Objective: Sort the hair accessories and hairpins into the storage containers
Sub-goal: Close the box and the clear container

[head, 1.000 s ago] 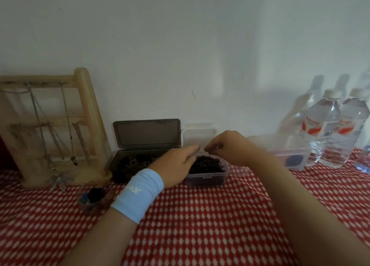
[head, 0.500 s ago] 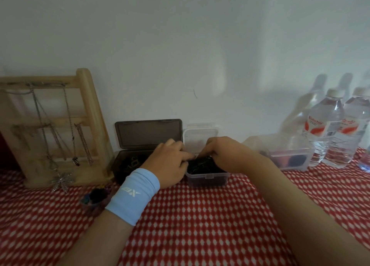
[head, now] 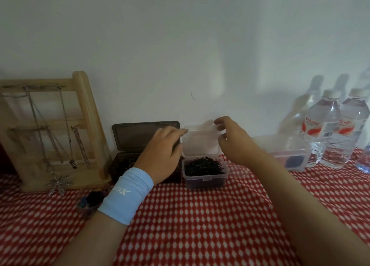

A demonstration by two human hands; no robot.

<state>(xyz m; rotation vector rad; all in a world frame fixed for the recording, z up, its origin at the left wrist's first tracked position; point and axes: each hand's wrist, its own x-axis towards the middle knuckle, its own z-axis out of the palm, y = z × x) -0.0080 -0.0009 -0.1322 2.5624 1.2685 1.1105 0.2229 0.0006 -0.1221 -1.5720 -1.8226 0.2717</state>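
Nearest, a red-and-white checked cloth (head: 190,221) under both forearms, with a light blue wristband (head: 127,195) on the left wrist. Just left of that wristband, a small dark-and-blue clump of accessories (head: 90,200) lying on the cloth, too blurred to name.

Further in, left hand (head: 162,153) palm down, fingers loosely curled, fingertips reaching to the left edge of the clear lid (head: 200,140); holding nothing that can be seen. Right hand (head: 233,143) half open, thumb and forefinger pinched on the lid's right edge near its top corner. Lid raised upright, hinged back toward the wall.

Between and just below the two hands, the small clear container (head: 204,178) open, filled with dark hairpins (head: 203,166). Under and behind the left hand, a dark smoky box (head: 124,163) with its lid up, dark contents inside, unclear.

Right of the right hand, a larger clear tub (head: 290,155) with something blue inside. Beyond it, water bottles (head: 322,129) against the wall. Far left of the left hand, a wooden rack (head: 86,113) hung with necklaces (head: 60,182).
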